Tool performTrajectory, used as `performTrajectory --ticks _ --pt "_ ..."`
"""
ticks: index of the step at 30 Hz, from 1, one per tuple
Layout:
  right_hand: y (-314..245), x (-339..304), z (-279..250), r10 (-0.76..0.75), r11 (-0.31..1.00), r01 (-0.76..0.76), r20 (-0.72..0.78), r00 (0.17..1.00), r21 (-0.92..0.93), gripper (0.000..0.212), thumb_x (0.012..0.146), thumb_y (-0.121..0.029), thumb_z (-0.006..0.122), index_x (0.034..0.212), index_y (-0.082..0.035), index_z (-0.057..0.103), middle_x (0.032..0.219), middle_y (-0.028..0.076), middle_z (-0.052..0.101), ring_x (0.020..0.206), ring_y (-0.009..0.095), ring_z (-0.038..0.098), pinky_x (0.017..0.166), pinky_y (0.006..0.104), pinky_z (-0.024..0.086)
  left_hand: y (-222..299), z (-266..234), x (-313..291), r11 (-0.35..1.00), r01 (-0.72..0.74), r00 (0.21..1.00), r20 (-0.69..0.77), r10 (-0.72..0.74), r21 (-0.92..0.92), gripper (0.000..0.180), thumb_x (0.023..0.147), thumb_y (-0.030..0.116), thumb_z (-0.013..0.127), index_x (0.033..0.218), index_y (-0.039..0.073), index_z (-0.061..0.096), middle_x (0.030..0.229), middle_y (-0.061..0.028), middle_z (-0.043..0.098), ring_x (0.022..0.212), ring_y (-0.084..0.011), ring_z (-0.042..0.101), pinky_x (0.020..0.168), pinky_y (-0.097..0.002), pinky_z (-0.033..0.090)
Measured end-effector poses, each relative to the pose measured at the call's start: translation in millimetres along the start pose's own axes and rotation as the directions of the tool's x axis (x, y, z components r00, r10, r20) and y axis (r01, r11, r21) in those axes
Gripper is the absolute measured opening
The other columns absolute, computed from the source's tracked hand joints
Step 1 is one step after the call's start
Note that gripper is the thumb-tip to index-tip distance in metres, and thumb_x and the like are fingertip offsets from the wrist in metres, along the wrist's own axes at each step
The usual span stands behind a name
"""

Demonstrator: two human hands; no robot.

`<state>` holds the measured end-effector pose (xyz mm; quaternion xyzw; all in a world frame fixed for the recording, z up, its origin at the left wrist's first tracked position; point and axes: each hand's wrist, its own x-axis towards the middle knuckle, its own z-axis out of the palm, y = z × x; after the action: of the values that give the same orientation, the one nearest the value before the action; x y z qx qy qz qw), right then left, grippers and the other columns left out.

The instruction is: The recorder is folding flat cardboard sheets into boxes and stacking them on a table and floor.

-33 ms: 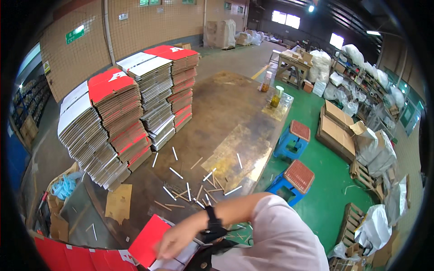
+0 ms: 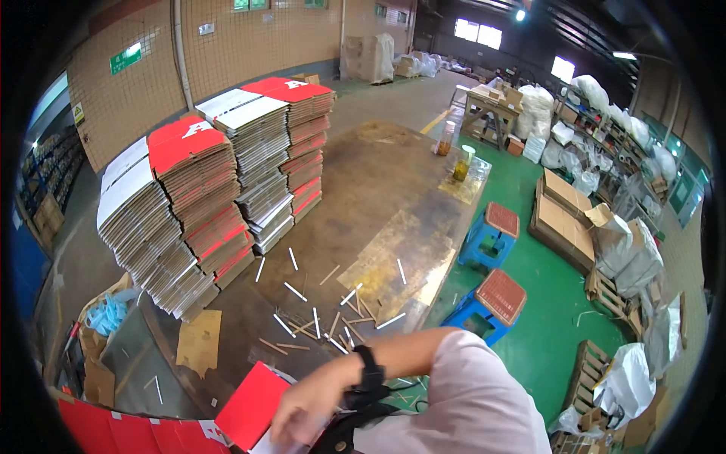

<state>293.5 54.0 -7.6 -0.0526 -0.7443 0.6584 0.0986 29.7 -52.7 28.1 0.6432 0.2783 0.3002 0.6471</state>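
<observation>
My right hand (image 2: 306, 408), with a black watch on its wrist, reaches in from the lower right. It lies over a red and white piece of folded cardboard (image 2: 252, 402) at the near edge of the table. Motion smears its fingers, and I cannot tell whether they grip the cardboard. More red cardboard with white marks (image 2: 136, 430) fills the lower left edge. My left hand is not in view.
Tall stacks of flattened red and white cartons (image 2: 198, 181) stand at the table's left. Loose white and brown cardboard strips (image 2: 318, 321) lie scattered nearby. Two jars (image 2: 463, 163) stand at the far right corner. Blue stools (image 2: 495, 299) with brown seats stand on the green floor.
My right hand has shifted slightly to the right over the red and white cardboard. The stacks and strips stay where they were.
</observation>
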Motion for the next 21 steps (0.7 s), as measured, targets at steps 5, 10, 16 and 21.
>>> performTrajectory --ticks 5,10,16,21 --pt "-34.3 -12.0 21.2 0.082 0.976 -0.153 -0.389 0.918 -0.154 0.039 0.09 -0.016 0.066 0.124 -0.003 0.049 0.078 0.009 0.066 0.066 0.017 0.062 0.059 0.0311 0.045 -1.3 2.9 -14.1 0.97 0.187 0.902 -0.418 -0.107 0.156 0.027 0.098 0.022 0.053 0.107 -0.002 0.062 0.106 -0.0113 0.061 0.103 -0.0218 0.056 0.093 -0.0368 0.043" --pt "45.9 5.1 21.5 -0.205 0.979 0.136 -0.659 0.724 -0.154 0.019 0.09 -0.015 0.064 0.102 0.0 0.06 0.071 0.009 0.06 0.063 0.015 0.056 0.058 0.0324 0.044 -43.2 -20.0 5.6 0.96 0.186 0.829 -0.558 -0.039 0.209 0.024 0.094 0.012 0.059 0.115 0.001 0.063 0.119 -0.0125 0.057 0.113 -0.0249 0.052 0.096 -0.0369 0.044" --pt "23.2 -30.3 24.5 -0.117 0.822 -0.213 -0.523 0.844 -0.528 0.037 0.089 -0.03 0.067 0.11 0.0 0.067 0.104 0.014 0.048 0.099 0.03 0.046 0.087 0.0362 0.04 -64.5 -20.9 8.6 0.441 0.112 0.918 -0.263 0.298 0.891 0.024 0.088 0.012 0.066 0.11 0.002 0.067 0.113 -0.0145 0.058 0.108 -0.0313 0.051 0.095 -0.0418 0.042" --pt "37.3 -23.5 35.3 -0.229 0.806 -0.222 -0.635 0.738 -0.548 0.028 0.09 -0.027 0.066 0.101 -0.002 0.068 0.101 0.012 0.05 0.098 0.029 0.046 0.087 0.0375 0.04 -78.4 -20.8 8.6 0.532 0.1 0.861 -0.341 0.376 0.841 0.015 0.085 0.014 0.067 0.098 0.005 0.068 0.101 -0.012 0.06 0.102 -0.033 0.053 0.096 -0.0453 0.04"
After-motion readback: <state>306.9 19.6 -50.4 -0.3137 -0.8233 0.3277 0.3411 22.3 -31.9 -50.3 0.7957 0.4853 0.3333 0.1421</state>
